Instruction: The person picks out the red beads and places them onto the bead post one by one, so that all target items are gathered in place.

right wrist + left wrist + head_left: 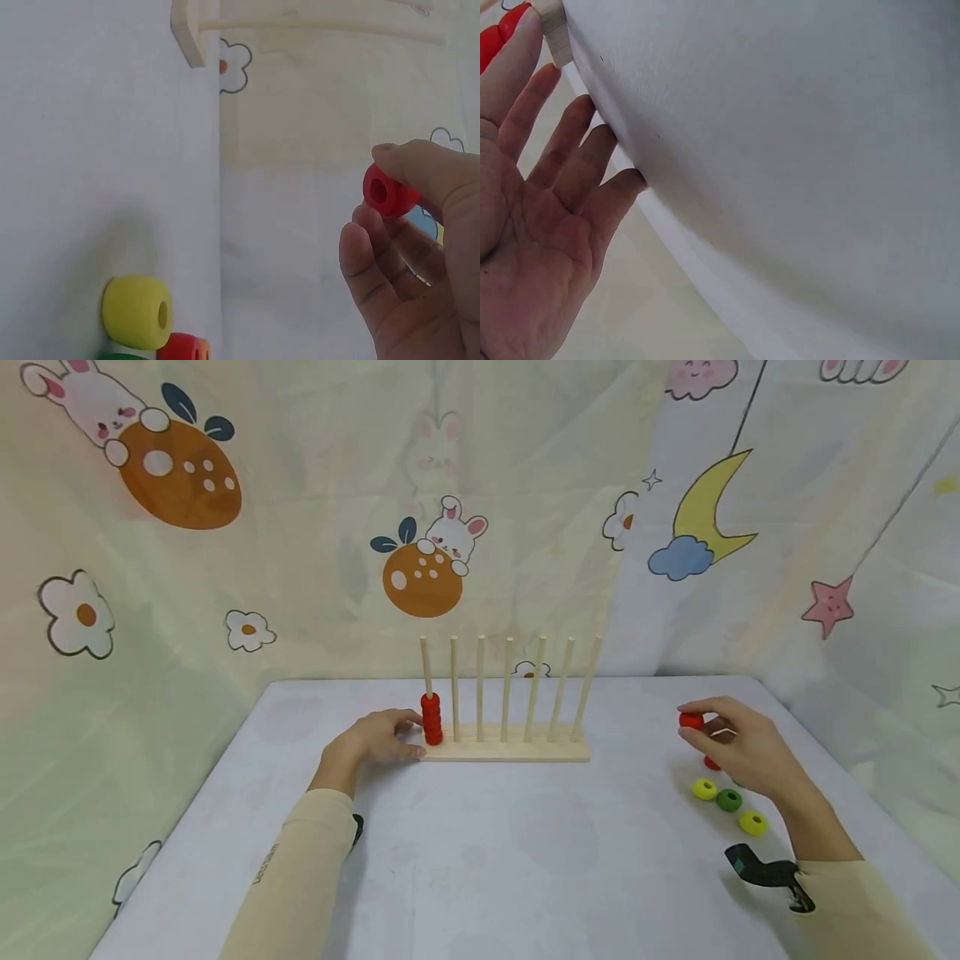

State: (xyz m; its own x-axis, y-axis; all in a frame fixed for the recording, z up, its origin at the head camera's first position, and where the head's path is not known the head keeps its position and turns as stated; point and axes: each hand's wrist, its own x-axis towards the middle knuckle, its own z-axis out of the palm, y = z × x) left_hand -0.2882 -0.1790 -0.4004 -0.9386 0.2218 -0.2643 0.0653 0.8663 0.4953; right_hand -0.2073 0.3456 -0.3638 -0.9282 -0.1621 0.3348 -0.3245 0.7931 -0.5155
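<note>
A wooden bead rack (510,752) with several upright pegs stands at the table's far side. Red beads (432,720) are stacked on its leftmost peg. My left hand (381,735) holds the left end of its base, thumb in front and index finger behind; the other fingers are spread in the left wrist view. Over the table's right side, my right hand (738,745) pinches a red bead (390,191) between thumb and fingertips, its hole showing. Below that hand lie yellow beads (753,823), a green bead (729,800) and another red bead (712,763), partly hidden by the hand.
The white table (525,860) reaches back to a curtain (315,527) printed with rabbits, flowers and a moon. A black strap (765,870) sticks out at my right wrist, over the table.
</note>
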